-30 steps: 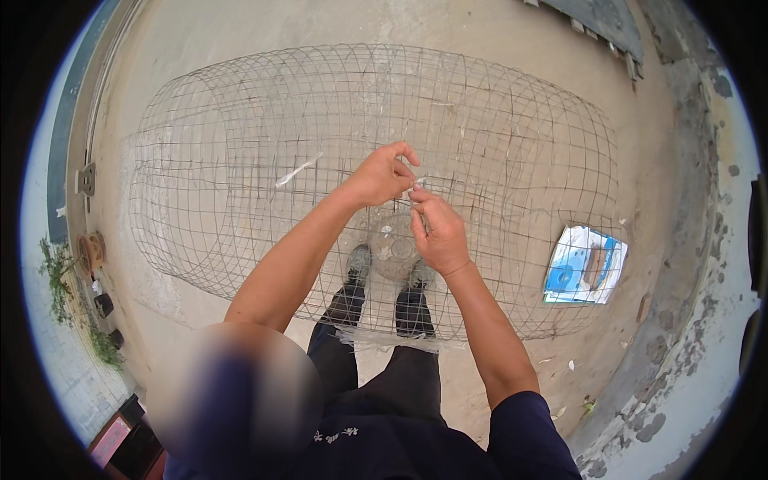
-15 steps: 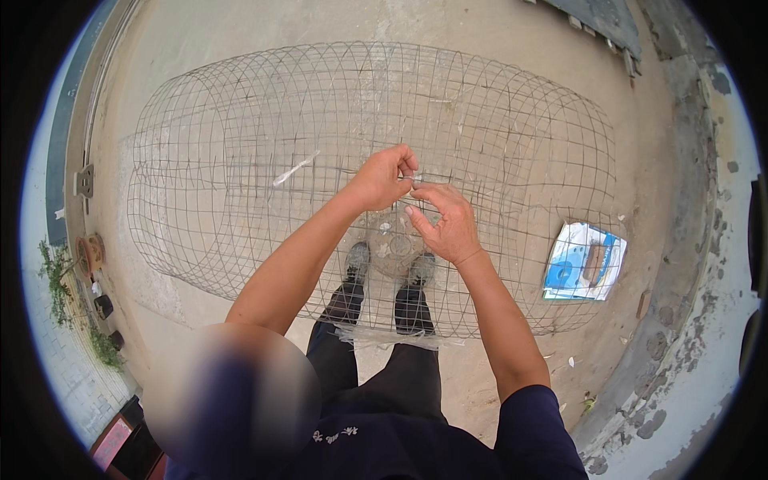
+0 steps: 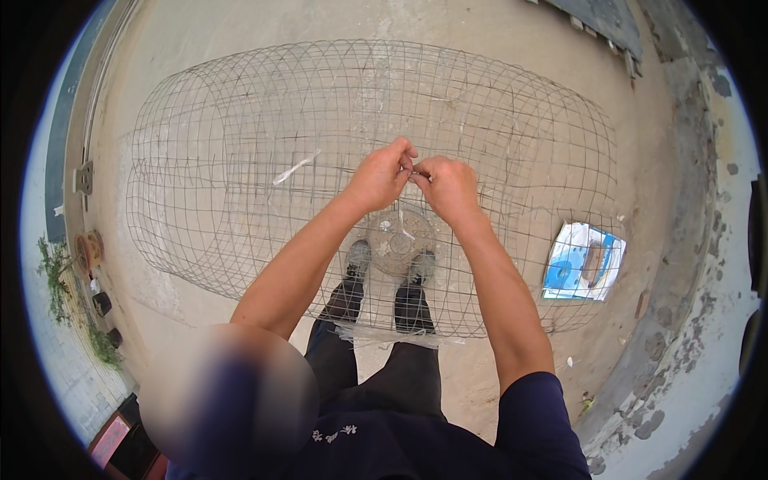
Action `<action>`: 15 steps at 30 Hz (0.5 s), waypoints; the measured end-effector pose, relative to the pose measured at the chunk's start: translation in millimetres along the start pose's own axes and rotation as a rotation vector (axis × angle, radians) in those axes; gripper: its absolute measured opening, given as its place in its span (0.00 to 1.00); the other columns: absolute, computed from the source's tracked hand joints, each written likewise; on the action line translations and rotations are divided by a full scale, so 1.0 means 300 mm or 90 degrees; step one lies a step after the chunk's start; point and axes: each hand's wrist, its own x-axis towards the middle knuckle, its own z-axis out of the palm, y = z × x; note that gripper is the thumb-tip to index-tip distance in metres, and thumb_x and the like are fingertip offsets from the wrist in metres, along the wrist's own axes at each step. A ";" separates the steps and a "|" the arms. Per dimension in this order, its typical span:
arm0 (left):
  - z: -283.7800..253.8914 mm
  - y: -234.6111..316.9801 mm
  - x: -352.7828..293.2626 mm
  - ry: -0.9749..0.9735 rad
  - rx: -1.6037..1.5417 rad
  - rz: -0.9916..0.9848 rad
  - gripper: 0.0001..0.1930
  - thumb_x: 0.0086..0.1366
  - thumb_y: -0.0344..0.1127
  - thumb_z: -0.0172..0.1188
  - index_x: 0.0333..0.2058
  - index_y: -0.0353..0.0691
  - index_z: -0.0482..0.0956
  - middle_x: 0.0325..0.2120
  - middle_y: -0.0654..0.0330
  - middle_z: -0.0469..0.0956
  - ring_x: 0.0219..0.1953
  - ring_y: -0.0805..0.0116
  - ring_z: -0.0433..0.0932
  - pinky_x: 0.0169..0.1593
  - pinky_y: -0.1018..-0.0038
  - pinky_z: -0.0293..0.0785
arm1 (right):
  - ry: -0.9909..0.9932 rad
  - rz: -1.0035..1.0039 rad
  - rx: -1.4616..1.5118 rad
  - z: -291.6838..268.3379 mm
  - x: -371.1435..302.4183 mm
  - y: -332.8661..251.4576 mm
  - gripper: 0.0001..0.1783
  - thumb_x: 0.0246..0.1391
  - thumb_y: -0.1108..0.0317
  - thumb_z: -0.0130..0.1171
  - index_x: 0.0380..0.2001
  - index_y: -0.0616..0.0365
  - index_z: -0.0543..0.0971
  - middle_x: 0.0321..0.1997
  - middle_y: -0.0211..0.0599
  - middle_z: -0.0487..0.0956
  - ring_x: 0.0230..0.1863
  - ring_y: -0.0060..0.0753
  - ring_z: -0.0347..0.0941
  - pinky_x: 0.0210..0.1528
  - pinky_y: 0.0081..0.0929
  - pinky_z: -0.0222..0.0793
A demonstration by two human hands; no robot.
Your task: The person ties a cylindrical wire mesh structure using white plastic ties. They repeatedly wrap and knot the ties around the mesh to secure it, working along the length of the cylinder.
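1. The mesh (image 3: 496,104) is lying as a long roll across the ground (image 3: 480,24), stretching crosswise before you.
2. Your left hand (image 3: 382,176) is pinching closed, thumb against fingers, over the mesh's middle.
3. Your right hand (image 3: 450,186) is pinching closed too, its tips meeting the left's or sitting just beside them.
4. Both are seemingly gripping a pale tie (image 3: 407,233), its tail hanging below; your fingers are hiding the rest, so I can't tell whether they're catching a wire as well.
5. Working well here is probably meaning short pinches, close together, with the slack coming up evenly from both sides.
6. The mesh is looking springy, so you're likely wanting light forearms and a tail staying clear of the wires.
7. A clear strip (image 3: 296,168) is resting left of your hands; a packet (image 3: 586,262) is showing through the mesh's near right corner.
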 end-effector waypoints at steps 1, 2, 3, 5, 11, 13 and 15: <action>-0.008 0.003 -0.003 -0.012 -0.025 -0.013 0.15 0.63 0.18 0.59 0.47 0.39 0.72 0.32 0.60 0.81 0.32 0.70 0.79 0.37 0.69 0.76 | 0.014 -0.002 0.014 0.001 -0.006 -0.005 0.09 0.50 0.63 0.74 0.34 0.50 0.87 0.32 0.35 0.86 0.33 0.45 0.83 0.35 0.43 0.77; -0.015 0.007 -0.005 -0.023 -0.050 -0.027 0.15 0.64 0.19 0.58 0.48 0.39 0.72 0.32 0.59 0.81 0.32 0.70 0.79 0.37 0.69 0.77 | 0.027 -0.003 0.028 0.004 -0.014 -0.011 0.08 0.50 0.64 0.73 0.32 0.51 0.86 0.32 0.36 0.85 0.33 0.47 0.82 0.35 0.45 0.76; -0.020 -0.006 -0.005 -0.021 -0.059 -0.018 0.15 0.64 0.18 0.57 0.49 0.38 0.73 0.31 0.59 0.81 0.32 0.70 0.79 0.37 0.69 0.77 | 0.041 -0.007 0.043 0.007 -0.018 -0.023 0.07 0.51 0.65 0.72 0.31 0.52 0.85 0.31 0.38 0.84 0.32 0.49 0.81 0.35 0.46 0.76; -0.028 -0.030 0.000 -0.015 -0.077 -0.001 0.15 0.65 0.18 0.55 0.50 0.37 0.74 0.31 0.59 0.81 0.33 0.71 0.79 0.39 0.70 0.77 | 0.074 -0.003 0.040 0.016 -0.029 -0.043 0.07 0.51 0.66 0.71 0.29 0.53 0.82 0.30 0.38 0.84 0.31 0.48 0.81 0.32 0.45 0.75; -0.042 0.022 0.019 -0.076 -0.032 -0.032 0.14 0.67 0.22 0.57 0.48 0.37 0.84 0.32 0.51 0.84 0.37 0.56 0.84 0.43 0.64 0.80 | 0.222 -0.027 -0.019 0.076 -0.051 -0.045 0.10 0.49 0.68 0.70 0.26 0.52 0.76 0.28 0.36 0.82 0.26 0.44 0.79 0.27 0.41 0.73; -0.038 -0.020 0.017 -0.073 -0.052 0.024 0.14 0.65 0.21 0.59 0.48 0.39 0.85 0.34 0.51 0.85 0.40 0.54 0.84 0.45 0.63 0.80 | 0.246 -0.046 -0.023 0.090 -0.054 -0.048 0.11 0.49 0.68 0.71 0.27 0.52 0.76 0.28 0.35 0.81 0.26 0.43 0.79 0.27 0.41 0.73; -0.044 -0.036 0.021 -0.091 -0.037 0.062 0.14 0.64 0.21 0.61 0.48 0.39 0.85 0.37 0.52 0.85 0.42 0.53 0.84 0.47 0.63 0.80 | 0.258 -0.054 -0.036 0.098 -0.059 -0.040 0.11 0.49 0.68 0.71 0.28 0.51 0.76 0.28 0.34 0.81 0.25 0.43 0.78 0.27 0.41 0.73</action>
